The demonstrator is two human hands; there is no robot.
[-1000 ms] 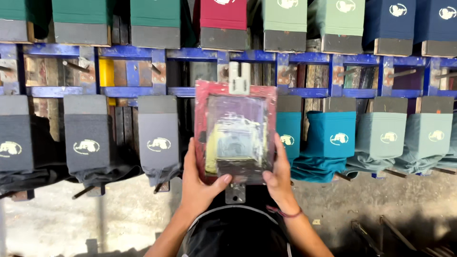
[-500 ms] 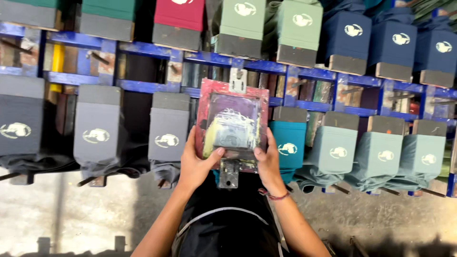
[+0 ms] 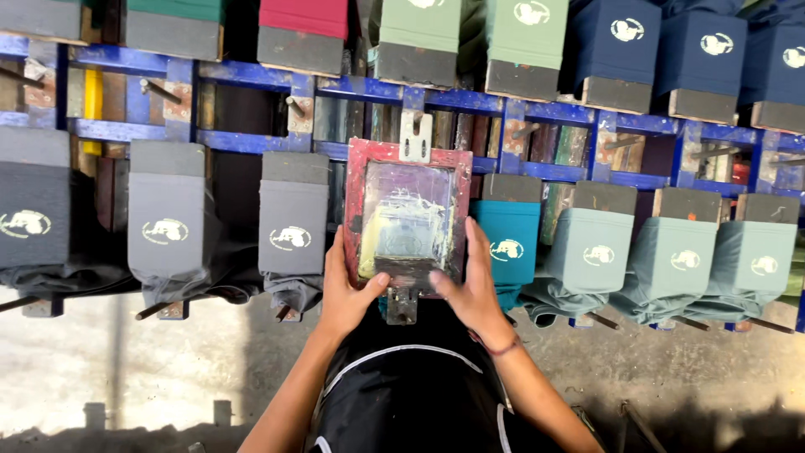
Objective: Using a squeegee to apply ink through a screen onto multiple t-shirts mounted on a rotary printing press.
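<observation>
Looking down from the head camera, both hands grip one red-framed rectangular printing screen (image 3: 408, 220), laid flat on a pallet in the near row. The left hand (image 3: 345, 289) clamps its left edge, thumb on the dark squeegee bar (image 3: 408, 270); the right hand (image 3: 474, 289) holds the right edge. The mesh is smeared yellow and white. In the near row, three grey shirts (image 3: 168, 231) sit on boards to the left, with one teal shirt (image 3: 511, 243) and three sage-green shirts (image 3: 599, 252) to the right, each with a small white oval print. A blue metal rack (image 3: 470, 101) runs behind.
</observation>
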